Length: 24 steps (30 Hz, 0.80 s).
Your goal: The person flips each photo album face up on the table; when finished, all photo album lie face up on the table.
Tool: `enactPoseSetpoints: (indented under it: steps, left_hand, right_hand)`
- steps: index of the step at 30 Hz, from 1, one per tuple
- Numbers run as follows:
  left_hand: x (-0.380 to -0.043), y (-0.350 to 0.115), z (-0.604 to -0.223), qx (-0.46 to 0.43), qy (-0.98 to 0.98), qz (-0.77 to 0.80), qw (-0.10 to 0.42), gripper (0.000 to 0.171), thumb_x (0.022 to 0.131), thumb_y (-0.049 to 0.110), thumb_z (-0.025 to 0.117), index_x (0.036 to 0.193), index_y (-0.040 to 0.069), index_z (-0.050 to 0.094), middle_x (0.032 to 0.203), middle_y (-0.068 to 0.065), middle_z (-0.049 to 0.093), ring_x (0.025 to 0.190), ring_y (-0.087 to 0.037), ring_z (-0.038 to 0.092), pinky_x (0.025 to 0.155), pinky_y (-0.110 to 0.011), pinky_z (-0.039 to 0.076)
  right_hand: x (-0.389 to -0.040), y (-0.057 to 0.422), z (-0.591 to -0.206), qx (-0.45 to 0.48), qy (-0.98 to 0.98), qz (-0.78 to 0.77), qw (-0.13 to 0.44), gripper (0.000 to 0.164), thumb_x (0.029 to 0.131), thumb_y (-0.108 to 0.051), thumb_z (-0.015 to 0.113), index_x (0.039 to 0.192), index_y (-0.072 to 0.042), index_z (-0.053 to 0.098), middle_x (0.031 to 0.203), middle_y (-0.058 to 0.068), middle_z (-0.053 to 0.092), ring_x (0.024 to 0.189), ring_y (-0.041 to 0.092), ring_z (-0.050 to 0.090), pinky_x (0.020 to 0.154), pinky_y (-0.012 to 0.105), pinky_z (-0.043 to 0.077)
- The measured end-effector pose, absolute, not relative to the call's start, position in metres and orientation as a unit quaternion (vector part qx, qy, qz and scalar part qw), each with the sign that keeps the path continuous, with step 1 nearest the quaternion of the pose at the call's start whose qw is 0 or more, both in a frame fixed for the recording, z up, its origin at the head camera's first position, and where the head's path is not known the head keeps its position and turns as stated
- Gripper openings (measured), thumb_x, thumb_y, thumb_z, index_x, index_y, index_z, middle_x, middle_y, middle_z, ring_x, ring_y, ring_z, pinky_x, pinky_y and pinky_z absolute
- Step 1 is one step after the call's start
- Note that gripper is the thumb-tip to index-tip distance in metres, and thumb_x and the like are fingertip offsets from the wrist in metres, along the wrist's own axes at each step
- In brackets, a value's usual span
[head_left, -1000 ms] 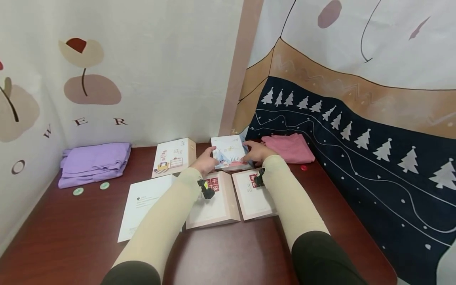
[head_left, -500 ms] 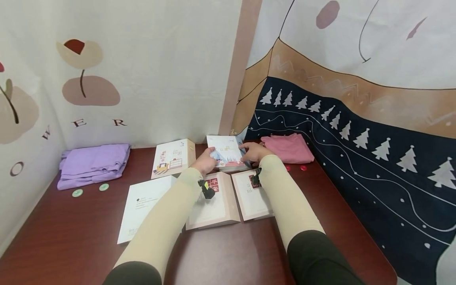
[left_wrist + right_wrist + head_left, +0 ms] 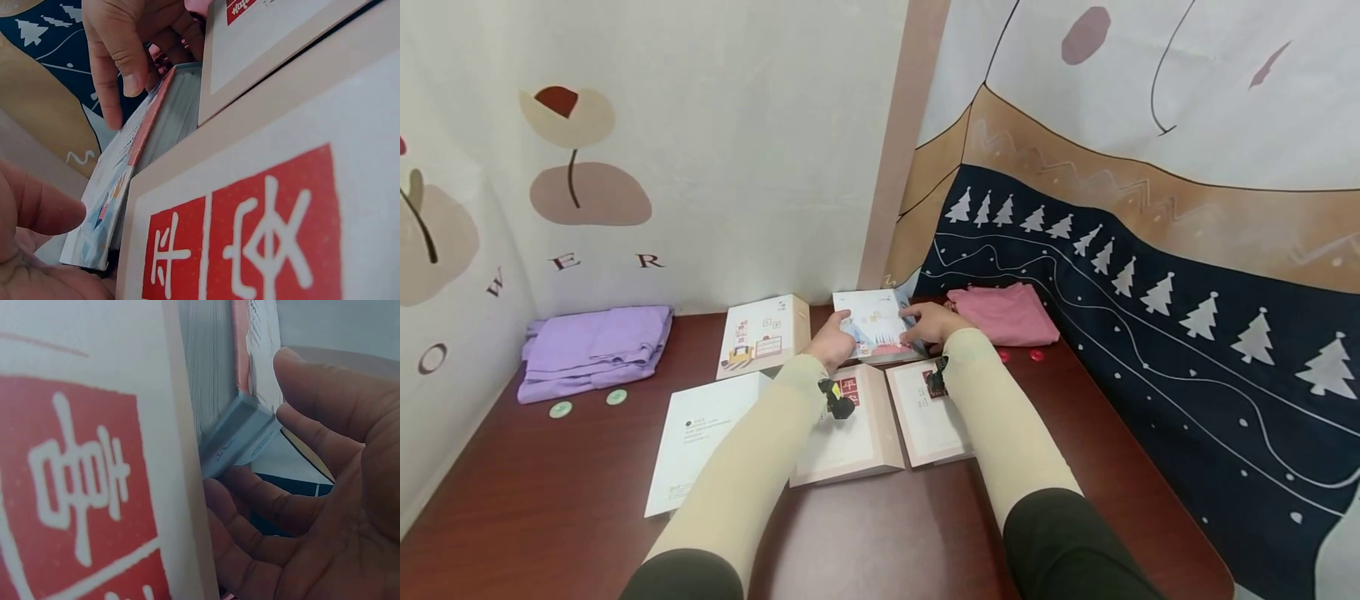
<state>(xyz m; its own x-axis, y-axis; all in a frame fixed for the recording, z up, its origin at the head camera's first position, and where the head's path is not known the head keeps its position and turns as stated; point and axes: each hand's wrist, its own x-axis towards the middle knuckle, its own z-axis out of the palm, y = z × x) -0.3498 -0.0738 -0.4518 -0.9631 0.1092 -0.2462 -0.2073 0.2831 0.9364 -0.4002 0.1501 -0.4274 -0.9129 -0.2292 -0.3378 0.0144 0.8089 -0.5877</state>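
Observation:
A thick book (image 3: pixel 874 323) with a pale illustrated cover lies at the back of the table, its page edges facing me. My left hand (image 3: pixel 831 342) holds its left side, thumb over the cover's edge and fingers lower down. On the opposite side my right hand (image 3: pixel 934 323) grips the spine (image 3: pixel 240 434); in the right wrist view several fingers curl at its lower edge, with the thumb by the cover. Just in front lie two white books with red character blocks, a middle book (image 3: pixel 850 450) and a right book (image 3: pixel 928 429), partly under my forearms.
Left of the held book lies another illustrated book (image 3: pixel 760 337), with a plain white book (image 3: pixel 692 458) nearer me. Folded purple cloth (image 3: pixel 597 350) and green discs (image 3: pixel 617 397) are at far left. Pink cloth (image 3: pixel 1007 315) and small red discs (image 3: pixel 1037 355) lie right. Printed curtains (image 3: pixel 737 167) border the table.
The held book has shifted slightly left, and my right hand has moved left with it. A second red disc now shows beside my right wrist. The other books stay put.

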Motion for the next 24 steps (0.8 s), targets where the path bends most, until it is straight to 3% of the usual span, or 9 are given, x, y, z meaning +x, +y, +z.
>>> enactPoseSetpoints:
  steps: [8,15,24]
  left_hand:
    - [-0.3498,-0.0780,-0.4504,-0.030,0.788,0.601,0.129,0.084,0.091,-0.013,0.048,0.168,0.016,0.027,0.158,-0.021,0.042,0.119,-0.029,0.053,0.092,-0.031,0.048]
    - [-0.3483,-0.0788,-0.4472,-0.023,0.741,0.656,0.142,0.073,0.099,-0.007,0.046,0.166,0.017,0.030,0.158,-0.021,0.041,0.127,-0.031,0.055,0.116,-0.047,0.046]
    - [-0.3465,-0.0796,-0.4483,-0.022,0.697,0.702,0.145,0.072,0.100,-0.006,0.044,0.166,0.017,0.029,0.161,-0.022,0.037,0.136,-0.036,0.053,0.119,-0.049,0.044]
  right_hand:
    - [-0.3986,0.1458,-0.4260,-0.062,0.935,-0.290,0.193,0.062,0.096,-0.027,0.078,0.154,-0.022,0.057,0.167,0.010,0.039,0.127,0.027,0.054,0.090,0.042,0.059]
    - [-0.3955,0.1481,-0.4227,-0.054,0.922,-0.329,0.199,0.065,0.097,-0.025,0.077,0.157,-0.023,0.053,0.167,0.011,0.038,0.129,0.029,0.053,0.096,0.047,0.059]
    - [-0.3913,0.1530,-0.4222,-0.104,0.905,-0.374,0.174,0.059,0.100,-0.031,0.072,0.154,-0.015,0.055,0.154,0.015,0.056,0.131,0.030,0.059,0.105,0.051,0.055]
